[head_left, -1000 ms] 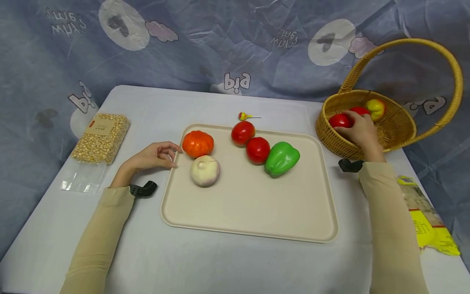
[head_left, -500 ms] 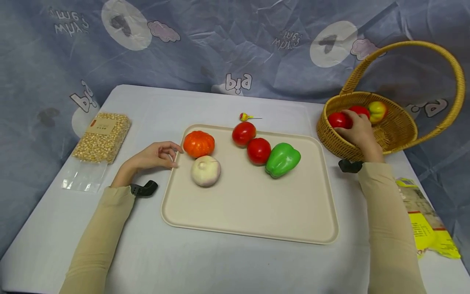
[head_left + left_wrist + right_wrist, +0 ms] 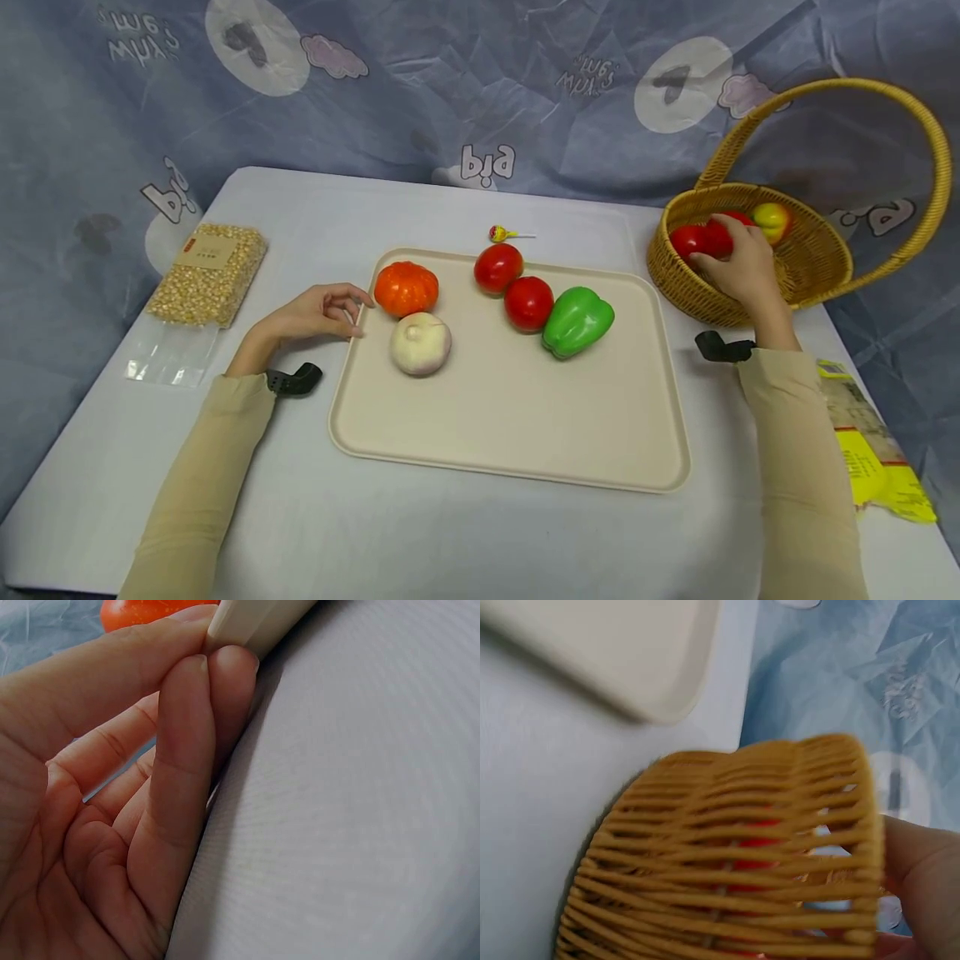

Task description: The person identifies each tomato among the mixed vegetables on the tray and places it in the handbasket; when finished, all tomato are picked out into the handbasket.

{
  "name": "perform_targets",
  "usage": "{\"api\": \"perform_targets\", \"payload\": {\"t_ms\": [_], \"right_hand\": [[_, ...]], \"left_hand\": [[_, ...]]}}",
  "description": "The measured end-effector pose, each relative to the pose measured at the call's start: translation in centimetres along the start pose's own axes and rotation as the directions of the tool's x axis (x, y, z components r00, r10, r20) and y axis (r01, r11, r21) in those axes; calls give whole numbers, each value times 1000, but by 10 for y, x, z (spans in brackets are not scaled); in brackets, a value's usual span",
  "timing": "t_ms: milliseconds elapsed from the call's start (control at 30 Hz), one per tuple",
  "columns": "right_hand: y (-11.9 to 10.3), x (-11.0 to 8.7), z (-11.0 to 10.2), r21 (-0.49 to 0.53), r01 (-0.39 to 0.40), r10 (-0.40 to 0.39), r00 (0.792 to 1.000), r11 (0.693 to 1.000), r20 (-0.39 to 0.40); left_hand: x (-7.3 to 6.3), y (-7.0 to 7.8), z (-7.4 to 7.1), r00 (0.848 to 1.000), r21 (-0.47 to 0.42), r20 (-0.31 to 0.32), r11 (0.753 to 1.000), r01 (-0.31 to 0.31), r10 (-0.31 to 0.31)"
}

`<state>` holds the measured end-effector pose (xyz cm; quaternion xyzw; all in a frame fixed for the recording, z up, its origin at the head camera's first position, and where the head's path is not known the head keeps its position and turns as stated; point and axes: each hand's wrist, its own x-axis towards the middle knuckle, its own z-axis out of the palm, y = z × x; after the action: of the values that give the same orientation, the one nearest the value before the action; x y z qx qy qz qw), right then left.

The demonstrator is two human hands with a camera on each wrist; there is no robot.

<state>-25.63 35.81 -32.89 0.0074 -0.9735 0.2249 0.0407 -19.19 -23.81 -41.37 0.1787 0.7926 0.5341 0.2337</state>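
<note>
My left hand (image 3: pixel 318 312) pinches the left rim of a beige tray (image 3: pixel 495 425); in the left wrist view, fingers (image 3: pixel 184 712) meet the rim from above and below. On the tray lie an orange pumpkin (image 3: pixel 407 290), a whitish garlic bulb (image 3: pixel 420 344), two red tomatoes (image 3: pixel 528 303) and a green bell pepper (image 3: pixel 577 323). My right hand (image 3: pixel 746 262) reaches into a wicker basket (image 3: pixel 682 292), thumb and fingers curved round a red tomato (image 3: pixel 718 239). Another red tomato (image 3: pixel 686 241) sits left of it. A yellow-red fruit (image 3: pixel 771 221) lies behind. Basket weave hides most of the right fingers in the right wrist view.
A lollipop (image 3: pixel 510 234) lies behind the tray. A bag of corn kernels (image 3: pixel 206 275) is at the left. At the right lies a yellow packet (image 3: pixel 873 458). The basket's tall handle (image 3: pixel 930 150) arches above its right side.
My right hand has shifted slightly right inside the basket, from the left red tomato to another red one, which now shows between thumb and fingers. My left hand stays at the tray rim.
</note>
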Motion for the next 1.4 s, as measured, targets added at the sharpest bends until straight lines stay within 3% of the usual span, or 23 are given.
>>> {"api": "perform_targets", "payload": {"t_ms": [200, 333, 567, 700, 1100, 1400], "right_hand": [[-16, -16, -3, 48, 44, -38, 992, 998, -118], [-28, -27, 0, 85, 96, -76, 975, 992, -207], [-49, -40, 8, 102, 228, -178, 917, 968, -356], [-64, -45, 11, 105, 319, -255, 883, 942, -394], [-103, -56, 29, 79, 462, -417, 852, 883, -316], [-130, -52, 48, 144, 529, -522, 849, 836, -83]], "left_hand": [[1, 1, -1, 1000, 7, 0, 1000, 5, -5], [2, 2, -2, 1000, -7, -2, 1000, 6, -6], [2, 1, -3, 1000, -18, -1, 1000, 13, -13], [2, 1, -3, 1000, -16, -3, 1000, 21, -21], [0, 1, -2, 1000, -3, -7, 1000, 24, -24], [0, 1, 0, 1000, 2, -4, 1000, 24, -24]]}}
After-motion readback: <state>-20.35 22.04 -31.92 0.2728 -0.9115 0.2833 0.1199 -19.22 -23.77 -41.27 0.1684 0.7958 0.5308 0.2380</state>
